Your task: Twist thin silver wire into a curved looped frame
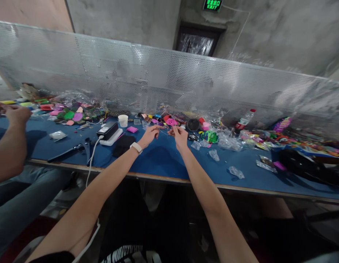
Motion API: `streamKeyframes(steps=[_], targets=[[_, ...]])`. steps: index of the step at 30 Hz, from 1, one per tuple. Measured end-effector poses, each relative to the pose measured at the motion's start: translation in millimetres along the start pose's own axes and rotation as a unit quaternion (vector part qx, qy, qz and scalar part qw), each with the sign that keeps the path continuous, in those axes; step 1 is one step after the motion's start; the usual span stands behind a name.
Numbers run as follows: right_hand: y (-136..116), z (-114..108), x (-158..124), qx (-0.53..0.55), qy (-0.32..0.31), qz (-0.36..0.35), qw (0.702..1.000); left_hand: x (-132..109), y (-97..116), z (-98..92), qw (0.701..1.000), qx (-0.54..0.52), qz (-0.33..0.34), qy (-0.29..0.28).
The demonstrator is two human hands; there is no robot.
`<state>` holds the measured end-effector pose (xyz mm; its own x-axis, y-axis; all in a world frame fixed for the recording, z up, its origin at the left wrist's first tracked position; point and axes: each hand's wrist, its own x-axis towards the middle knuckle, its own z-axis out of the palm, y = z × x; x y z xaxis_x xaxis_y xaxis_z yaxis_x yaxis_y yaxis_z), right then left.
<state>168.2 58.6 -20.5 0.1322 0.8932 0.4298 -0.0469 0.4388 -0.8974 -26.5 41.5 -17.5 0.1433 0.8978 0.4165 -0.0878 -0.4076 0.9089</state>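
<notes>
Both my hands are raised over the middle of the blue table, a short gap apart. My left hand (149, 136), with a white band on its wrist, is closed in a pinch. A thin pale strand (164, 132) runs from its fingertips across to my right hand (179, 137), which pinches it too. Whether it is string or wire is too fine to make out. Just behind my hands lies a pink piece (171, 122) among small colourful bits. A pink packet (132, 129) and a dark flat object (124, 145) rest to the left of my left hand.
A white cup (122, 121), a black box with a cable (107, 130) and a phone-holder-like black stand (88, 148) are on the left. A co-worker's hand (17, 114) works farther left. A bottle (244, 121), clear wrappers (230, 141) and a black bag-like object (303, 166) lie right.
</notes>
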Motion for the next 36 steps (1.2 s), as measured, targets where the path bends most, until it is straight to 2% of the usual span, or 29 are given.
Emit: streamKeyframes(steps=[9, 12, 16, 21, 24, 31, 36], targets=[[-1.8, 0.3, -0.7, -0.003, 0.006, 0.008, 1.0, -2.9, 0.6, -1.5, 0.997, 0.067, -0.009, -0.032], [-3.7, -0.3, -1.1, 0.011, 0.006, 0.005, 1.0, -3.4, -1.8, -1.0, 0.995, 0.093, -0.006, -0.027], [-5.1, -0.1, -1.7, 0.012, 0.011, -0.001, 1.0, -4.9, -3.5, -0.5, 0.996, 0.077, -0.007, -0.039], [-4.7, 1.1, -2.7, 0.041, 0.007, -0.007, 0.999, -5.5, -5.5, -0.1, 0.995, 0.045, -0.042, -0.076], [-4.0, 1.3, -2.3, 0.058, 0.005, -0.002, 0.998, -3.9, -8.3, 0.3, 0.996, 0.022, -0.051, -0.075], [-0.8, 1.7, -0.2, 0.082, 0.011, 0.014, 0.996, -2.7, -11.3, 0.8, 0.998, 0.03, -0.017, -0.051], [4.2, 2.0, 1.7, 0.098, 0.012, 0.026, 0.995, -4.0, -8.4, 0.8, 0.997, 0.048, 0.006, -0.063]])
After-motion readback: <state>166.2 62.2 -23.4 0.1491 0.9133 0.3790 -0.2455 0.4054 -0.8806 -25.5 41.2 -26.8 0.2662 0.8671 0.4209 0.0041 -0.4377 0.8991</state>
